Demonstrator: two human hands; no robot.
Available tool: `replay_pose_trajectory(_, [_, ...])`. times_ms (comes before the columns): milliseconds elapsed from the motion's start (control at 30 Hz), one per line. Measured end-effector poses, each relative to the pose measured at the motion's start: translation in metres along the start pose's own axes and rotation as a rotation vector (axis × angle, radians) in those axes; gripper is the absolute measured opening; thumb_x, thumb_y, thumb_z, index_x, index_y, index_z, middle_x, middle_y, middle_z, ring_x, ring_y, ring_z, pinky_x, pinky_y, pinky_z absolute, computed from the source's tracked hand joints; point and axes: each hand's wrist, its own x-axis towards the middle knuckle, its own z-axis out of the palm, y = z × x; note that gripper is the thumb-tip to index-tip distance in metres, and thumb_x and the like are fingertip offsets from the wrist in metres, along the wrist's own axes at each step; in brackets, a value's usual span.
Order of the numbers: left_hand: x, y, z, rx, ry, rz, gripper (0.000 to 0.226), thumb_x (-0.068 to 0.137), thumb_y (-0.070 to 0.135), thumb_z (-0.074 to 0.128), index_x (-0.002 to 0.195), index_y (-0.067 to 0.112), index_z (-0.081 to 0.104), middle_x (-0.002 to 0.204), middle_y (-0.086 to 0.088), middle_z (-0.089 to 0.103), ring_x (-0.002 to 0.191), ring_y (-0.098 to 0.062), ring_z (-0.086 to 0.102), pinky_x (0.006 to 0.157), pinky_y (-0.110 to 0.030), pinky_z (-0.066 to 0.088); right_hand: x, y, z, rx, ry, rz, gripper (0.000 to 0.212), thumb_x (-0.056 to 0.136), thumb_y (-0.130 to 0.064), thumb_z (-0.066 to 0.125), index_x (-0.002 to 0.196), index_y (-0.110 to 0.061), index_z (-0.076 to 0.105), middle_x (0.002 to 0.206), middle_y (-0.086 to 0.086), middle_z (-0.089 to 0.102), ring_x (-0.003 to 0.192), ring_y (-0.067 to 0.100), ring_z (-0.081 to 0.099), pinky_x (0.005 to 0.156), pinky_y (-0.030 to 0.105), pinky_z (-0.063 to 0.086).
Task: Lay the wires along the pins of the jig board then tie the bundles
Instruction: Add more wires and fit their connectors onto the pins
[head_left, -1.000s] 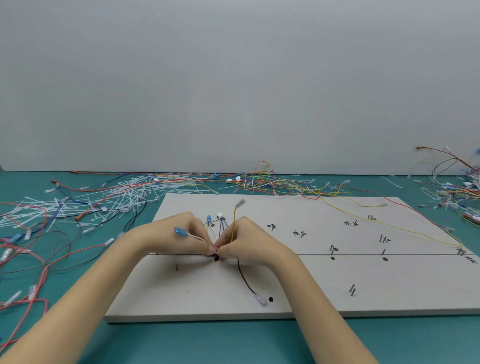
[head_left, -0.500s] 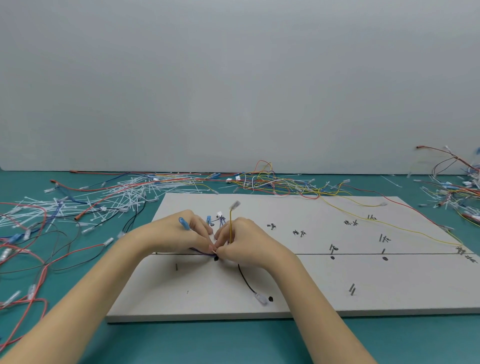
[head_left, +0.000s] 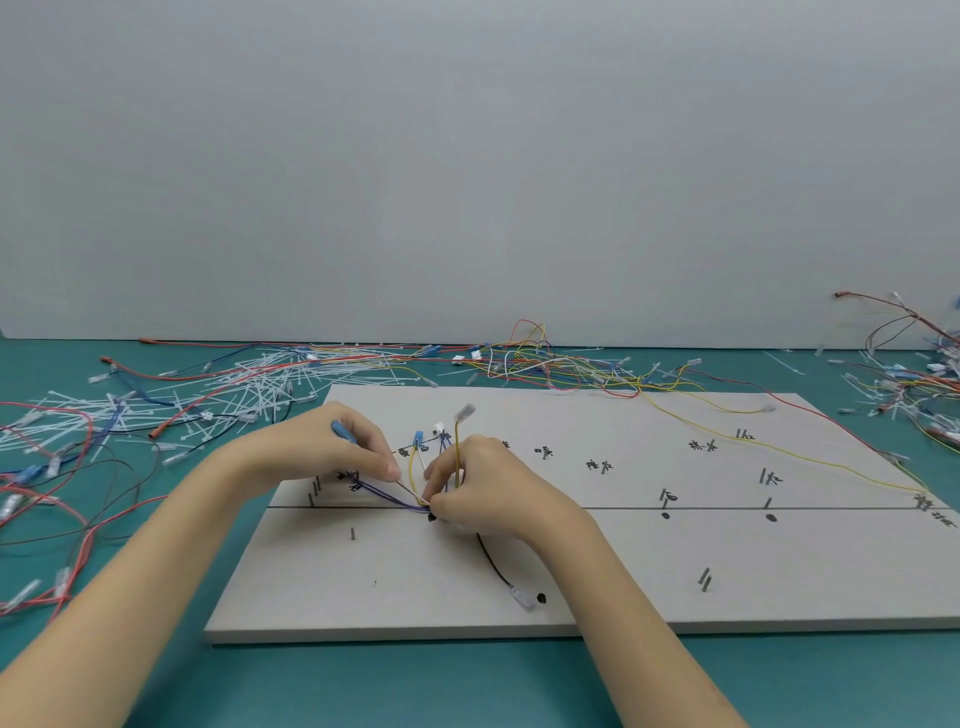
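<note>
A pale jig board (head_left: 623, 571) with small metal pins and black marks lies flat on the teal table. My left hand (head_left: 322, 452) and my right hand (head_left: 483, 483) meet over its left part, both pinching a small wire bundle (head_left: 395, 496) of purple, yellow and white wires at a black dot on the drawn line. A blue connector (head_left: 343, 431) sticks out of my left fist. A yellow wire with a clear terminal (head_left: 464, 414) rises from my right hand. A black wire (head_left: 493, 564) runs from under my right hand to a clear terminal near the front edge.
A heap of white cable ties (head_left: 249, 384) and loose coloured wires (head_left: 545, 364) lies behind and left of the board. More wires (head_left: 914, 384) pile at the far right. A long yellow wire (head_left: 810, 457) crosses the board's right half. A grey wall stands behind.
My left hand has drawn a little to the left, away from my right, exposing the purple and white wires stretched between them. The yellow wire's terminal has shifted slightly.
</note>
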Motion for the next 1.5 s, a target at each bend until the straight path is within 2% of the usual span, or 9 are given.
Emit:
replay_pose_trajectory(233, [-0.001, -0.013, -0.018, 0.012, 0.088, -0.078, 0.036, 0.056, 0.047, 0.088, 0.079, 0.020, 0.079, 0.090, 0.004, 0.076, 0.087, -0.005, 0.069, 0.085, -0.021, 0.047, 0.000, 0.000, 0.000, 0.011, 0.002, 0.000, 0.019, 0.076, -0.010, 0.058, 0.079, -0.014, 0.076, 0.101, 0.000, 0.071, 0.098, 0.017, 0.065, 0.083, 0.032, 0.054])
replay_pose_trajectory(333, [0.000, -0.018, -0.018, 0.019, 0.087, -0.086, 0.035, 0.058, 0.048, 0.083, 0.080, 0.020, 0.079, 0.089, 0.004, 0.076, 0.082, -0.005, 0.069, 0.080, -0.017, 0.048, 0.000, 0.001, 0.001, 0.007, 0.008, -0.001, 0.018, 0.076, -0.010, 0.058, 0.078, -0.014, 0.076, 0.101, 0.000, 0.071, 0.098, 0.017, 0.064, 0.082, 0.031, 0.053])
replay_pose_trajectory(433, [0.002, -0.022, -0.016, 0.000, 0.105, -0.087, 0.032, 0.060, 0.044, 0.082, 0.081, 0.021, 0.079, 0.087, 0.004, 0.076, 0.071, -0.001, 0.065, 0.068, -0.011, 0.047, 0.001, 0.002, 0.001, 0.008, 0.008, 0.001, 0.018, 0.076, -0.011, 0.058, 0.078, -0.014, 0.076, 0.100, -0.001, 0.071, 0.097, 0.016, 0.064, 0.081, 0.029, 0.052])
replay_pose_trajectory(500, [0.003, -0.025, -0.018, -0.009, 0.106, -0.087, 0.028, 0.062, 0.041, 0.082, 0.082, 0.021, 0.079, 0.089, 0.004, 0.076, 0.068, 0.000, 0.063, 0.066, -0.011, 0.046, 0.001, 0.002, 0.001, 0.008, 0.009, -0.001, 0.018, 0.076, -0.011, 0.059, 0.077, -0.014, 0.076, 0.100, -0.001, 0.071, 0.097, 0.016, 0.064, 0.080, 0.029, 0.052])
replay_pose_trajectory(633, [0.003, -0.032, -0.025, 0.006, 0.116, -0.113, 0.015, 0.072, 0.028, 0.085, 0.085, 0.022, 0.079, 0.094, 0.001, 0.076, 0.084, -0.011, 0.069, 0.086, -0.024, 0.049, 0.001, 0.002, 0.001, 0.010, 0.010, 0.000, 0.018, 0.076, -0.011, 0.059, 0.078, -0.015, 0.076, 0.100, -0.001, 0.071, 0.097, 0.016, 0.064, 0.081, 0.029, 0.053])
replay_pose_trajectory(800, [0.005, -0.037, -0.028, 0.006, 0.106, -0.149, 0.014, 0.078, 0.011, 0.078, 0.083, 0.023, 0.080, 0.094, 0.006, 0.076, 0.084, 0.000, 0.069, 0.081, -0.017, 0.044, 0.001, 0.002, 0.001, 0.012, 0.008, 0.000, 0.018, 0.076, -0.011, 0.058, 0.078, -0.015, 0.076, 0.101, -0.001, 0.071, 0.097, 0.016, 0.064, 0.081, 0.029, 0.052])
replay_pose_trajectory(1033, [0.007, -0.037, -0.029, 0.005, 0.111, -0.151, 0.026, 0.086, 0.000, 0.066, 0.082, 0.020, 0.081, 0.092, -0.004, 0.077, 0.084, -0.010, 0.071, 0.072, -0.011, 0.051, 0.001, 0.002, 0.001, 0.017, 0.007, 0.001, 0.018, 0.076, -0.011, 0.058, 0.078, -0.014, 0.076, 0.100, -0.001, 0.071, 0.097, 0.017, 0.065, 0.082, 0.031, 0.053])
replay_pose_trajectory(1300, [0.005, -0.034, -0.026, 0.031, 0.156, -0.132, 0.019, 0.081, 0.006, 0.073, 0.079, 0.023, 0.081, 0.087, 0.000, 0.077, 0.084, -0.012, 0.072, 0.083, -0.022, 0.050, 0.001, 0.002, 0.002, 0.003, 0.010, -0.003, 0.019, 0.076, -0.010, 0.057, 0.076, -0.014, 0.076, 0.098, 0.002, 0.072, 0.093, 0.020, 0.065, 0.079, 0.033, 0.054])
replay_pose_trajectory(1500, [0.003, -0.033, -0.030, 0.099, 0.203, -0.131, 0.008, 0.073, 0.021, 0.083, 0.078, 0.026, 0.079, 0.081, 0.003, 0.076, 0.080, -0.007, 0.071, 0.087, -0.028, 0.050, 0.000, 0.002, 0.002, 0.017, 0.009, -0.002, 0.020, 0.075, -0.010, 0.056, 0.076, -0.013, 0.075, 0.099, 0.003, 0.071, 0.097, 0.021, 0.065, 0.083, 0.035, 0.054])
